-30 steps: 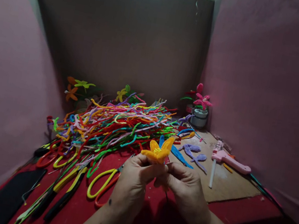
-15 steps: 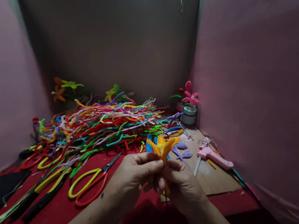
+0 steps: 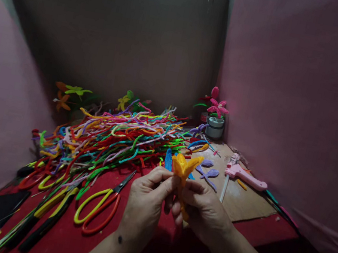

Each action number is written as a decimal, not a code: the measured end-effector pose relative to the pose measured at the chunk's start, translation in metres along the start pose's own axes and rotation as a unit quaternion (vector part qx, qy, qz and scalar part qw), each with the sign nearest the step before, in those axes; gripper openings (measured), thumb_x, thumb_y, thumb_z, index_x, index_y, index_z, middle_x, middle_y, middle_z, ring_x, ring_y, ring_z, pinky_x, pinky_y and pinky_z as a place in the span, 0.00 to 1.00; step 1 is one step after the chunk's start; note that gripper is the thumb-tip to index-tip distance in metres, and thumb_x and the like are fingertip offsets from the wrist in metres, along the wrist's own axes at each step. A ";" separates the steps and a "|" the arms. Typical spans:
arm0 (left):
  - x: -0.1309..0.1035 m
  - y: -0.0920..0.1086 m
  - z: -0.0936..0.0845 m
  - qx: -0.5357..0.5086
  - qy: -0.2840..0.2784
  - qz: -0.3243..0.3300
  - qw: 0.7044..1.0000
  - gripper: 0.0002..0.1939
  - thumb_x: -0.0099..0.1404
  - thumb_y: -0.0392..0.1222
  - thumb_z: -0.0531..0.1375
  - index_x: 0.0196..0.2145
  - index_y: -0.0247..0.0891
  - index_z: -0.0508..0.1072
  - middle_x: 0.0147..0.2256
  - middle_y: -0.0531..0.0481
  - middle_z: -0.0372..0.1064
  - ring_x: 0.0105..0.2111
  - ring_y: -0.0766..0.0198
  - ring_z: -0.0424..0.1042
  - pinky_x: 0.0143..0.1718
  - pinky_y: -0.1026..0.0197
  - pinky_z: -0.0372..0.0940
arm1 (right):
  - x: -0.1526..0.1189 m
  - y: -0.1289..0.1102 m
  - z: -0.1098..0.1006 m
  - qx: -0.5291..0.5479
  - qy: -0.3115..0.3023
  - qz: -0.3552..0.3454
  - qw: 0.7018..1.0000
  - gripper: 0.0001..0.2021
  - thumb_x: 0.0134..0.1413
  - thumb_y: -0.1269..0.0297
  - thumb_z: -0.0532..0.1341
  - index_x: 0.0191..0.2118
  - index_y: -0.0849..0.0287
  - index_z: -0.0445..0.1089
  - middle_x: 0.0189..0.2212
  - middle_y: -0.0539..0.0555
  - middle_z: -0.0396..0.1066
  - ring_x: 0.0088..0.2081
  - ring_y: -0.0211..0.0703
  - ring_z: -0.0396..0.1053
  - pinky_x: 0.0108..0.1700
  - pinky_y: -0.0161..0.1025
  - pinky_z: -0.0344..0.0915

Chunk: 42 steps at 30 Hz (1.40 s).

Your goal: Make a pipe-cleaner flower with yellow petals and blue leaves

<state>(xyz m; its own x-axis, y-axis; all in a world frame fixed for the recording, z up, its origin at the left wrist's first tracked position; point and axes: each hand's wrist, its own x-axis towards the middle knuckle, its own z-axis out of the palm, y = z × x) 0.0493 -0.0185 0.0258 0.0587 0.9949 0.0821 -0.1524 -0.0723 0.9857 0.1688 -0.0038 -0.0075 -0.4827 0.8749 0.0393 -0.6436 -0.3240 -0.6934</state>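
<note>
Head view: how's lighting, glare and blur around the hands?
Head view: dim overall, no strong glare; deep shadow on the red surface below the left hand and right hand, nearly black at lower right. Head view: orange flower stands out bright, petal texture soft; back panel in gloom.

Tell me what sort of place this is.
Most likely a small craft corner: there is a heap of colourful fuzzy stems, a pink glue gun, and an orange fuzzy flower held by the left hand and right hand.
</note>
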 end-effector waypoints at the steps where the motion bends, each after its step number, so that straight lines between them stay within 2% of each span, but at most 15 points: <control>1: 0.001 -0.002 0.000 -0.026 -0.007 -0.012 1.000 0.09 0.57 0.44 0.60 0.26 0.35 0.70 0.16 0.57 0.58 0.14 0.71 0.60 0.16 0.67 0.54 | 0.000 0.001 0.000 -0.001 -0.003 0.000 1.000 0.11 0.41 0.63 0.68 0.29 0.66 0.73 0.18 0.54 0.72 0.17 0.34 0.68 0.17 0.28 0.64; 7: 0.005 -0.010 -0.002 -0.084 -0.030 -0.051 0.995 0.11 0.58 0.44 0.60 0.25 0.33 0.69 0.12 0.57 0.60 0.11 0.71 0.60 0.14 0.68 0.52 | 0.003 0.004 -0.003 -0.001 -0.005 0.003 1.000 0.11 0.39 0.63 0.69 0.28 0.67 0.74 0.17 0.54 0.71 0.16 0.34 0.67 0.16 0.27 0.62; 10: 0.008 -0.010 -0.006 -0.091 -0.068 -0.083 0.990 0.12 0.58 0.44 0.60 0.23 0.32 0.69 0.13 0.53 0.62 0.12 0.70 0.63 0.14 0.69 0.50 | 0.003 0.004 -0.007 0.005 0.003 0.016 1.000 0.12 0.37 0.62 0.70 0.26 0.67 0.73 0.14 0.53 0.70 0.13 0.33 0.65 0.15 0.26 0.60; 14: 0.009 -0.005 -0.011 -0.143 -0.143 -0.146 0.969 0.12 0.58 0.44 0.59 0.25 0.31 0.71 0.16 0.47 0.68 0.16 0.67 0.67 0.18 0.68 0.57 | 0.003 0.005 -0.011 0.041 -0.008 0.053 0.998 0.12 0.37 0.61 0.69 0.23 0.65 0.71 0.11 0.48 0.66 0.11 0.28 0.59 0.15 0.25 0.56; 16: 0.008 -0.004 -0.013 -0.165 -0.162 -0.172 0.958 0.09 0.56 0.42 0.62 0.29 0.30 0.73 0.19 0.46 0.70 0.18 0.67 0.68 0.20 0.67 0.59 | 0.002 0.005 -0.011 0.066 -0.018 0.069 0.995 0.10 0.39 0.63 0.69 0.26 0.64 0.71 0.11 0.46 0.64 0.11 0.26 0.57 0.16 0.24 0.54; 18: 0.008 -0.005 -0.015 -0.175 -0.179 -0.188 0.950 0.11 0.53 0.40 0.64 0.32 0.29 0.74 0.20 0.45 0.71 0.19 0.65 0.69 0.21 0.66 0.61 | 0.002 0.006 -0.011 0.075 -0.029 0.077 0.994 0.10 0.40 0.65 0.69 0.30 0.63 0.71 0.12 0.45 0.64 0.12 0.25 0.56 0.16 0.24 0.53; 20: 0.008 -0.007 -0.016 -0.175 -0.193 -0.193 0.946 0.13 0.52 0.43 0.64 0.30 0.29 0.74 0.20 0.44 0.71 0.19 0.61 0.71 0.23 0.63 0.63 | 0.002 0.007 -0.012 0.067 -0.042 0.078 0.994 0.11 0.40 0.64 0.69 0.31 0.64 0.71 0.13 0.45 0.64 0.12 0.25 0.56 0.17 0.24 0.54; 24: 0.010 -0.010 -0.015 -0.154 -0.170 -0.181 0.956 0.14 0.49 0.45 0.66 0.23 0.28 0.73 0.18 0.45 0.70 0.18 0.62 0.69 0.22 0.63 0.62 | 0.003 0.009 -0.018 0.036 -0.075 0.069 0.994 0.14 0.39 0.59 0.69 0.24 0.66 0.69 0.11 0.46 0.64 0.12 0.27 0.57 0.16 0.27 0.57; 28: 0.010 -0.009 -0.010 -0.146 -0.142 -0.167 0.965 0.09 0.50 0.40 0.65 0.24 0.28 0.75 0.18 0.47 0.70 0.19 0.65 0.68 0.24 0.65 0.61 | 0.004 0.006 -0.023 -0.012 -0.109 0.069 0.992 0.15 0.40 0.57 0.68 0.24 0.66 0.69 0.11 0.47 0.65 0.11 0.31 0.60 0.15 0.29 0.58; 31: 0.008 -0.008 -0.009 -0.137 -0.133 -0.146 0.971 0.07 0.50 0.38 0.65 0.24 0.29 0.76 0.18 0.48 0.69 0.18 0.67 0.67 0.23 0.65 0.60 | 0.002 -0.003 -0.022 -0.058 -0.097 0.082 0.990 0.15 0.40 0.57 0.67 0.27 0.67 0.70 0.14 0.51 0.69 0.14 0.34 0.64 0.16 0.29 0.59; 33: 0.008 -0.009 -0.011 -0.115 -0.121 -0.127 0.978 0.06 0.51 0.38 0.64 0.23 0.30 0.76 0.17 0.50 0.67 0.16 0.69 0.64 0.22 0.65 0.59 | -0.001 -0.011 -0.020 -0.110 -0.081 0.080 0.987 0.15 0.41 0.57 0.67 0.28 0.68 0.71 0.18 0.53 0.71 0.19 0.35 0.68 0.22 0.30 0.62; 35: 0.008 -0.010 -0.014 -0.086 -0.100 -0.103 0.986 0.06 0.51 0.38 0.64 0.22 0.31 0.76 0.18 0.51 0.68 0.19 0.68 0.66 0.26 0.65 0.61 | -0.005 -0.019 -0.018 -0.176 -0.048 0.041 0.982 0.14 0.42 0.58 0.67 0.29 0.66 0.72 0.21 0.52 0.71 0.25 0.35 0.69 0.29 0.31 0.63; 37: 0.009 -0.012 -0.016 -0.064 -0.076 -0.084 0.992 0.04 0.50 0.36 0.65 0.25 0.33 0.78 0.23 0.50 0.71 0.27 0.66 0.69 0.33 0.64 0.62 | -0.008 -0.024 -0.015 -0.230 0.011 -0.044 0.972 0.12 0.39 0.60 0.69 0.30 0.63 0.72 0.25 0.50 0.70 0.29 0.34 0.67 0.34 0.31 0.63; 39: 0.010 -0.013 -0.015 -0.056 -0.072 -0.080 0.993 0.06 0.50 0.35 0.65 0.29 0.35 0.79 0.30 0.48 0.73 0.34 0.63 0.69 0.37 0.64 0.62 | -0.010 -0.025 -0.013 -0.253 0.056 -0.125 0.958 0.13 0.37 0.64 0.70 0.32 0.59 0.71 0.29 0.49 0.70 0.31 0.35 0.66 0.36 0.32 0.63; 42: 0.009 -0.014 -0.012 -0.060 -0.091 -0.076 0.991 0.08 0.51 0.35 0.64 0.32 0.36 0.79 0.36 0.47 0.73 0.40 0.60 0.68 0.41 0.62 0.61 | -0.010 -0.022 -0.010 -0.229 0.041 -0.161 0.959 0.11 0.40 0.66 0.68 0.34 0.56 0.72 0.30 0.49 0.71 0.33 0.37 0.68 0.39 0.35 0.64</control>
<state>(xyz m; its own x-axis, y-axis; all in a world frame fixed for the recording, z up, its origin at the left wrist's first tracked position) 0.0404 -0.0073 0.0110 0.2650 0.9638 -0.0308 -0.2442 0.0980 0.9648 0.1936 -0.0023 -0.0002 -0.2421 0.9346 0.2607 -0.4144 0.1434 -0.8987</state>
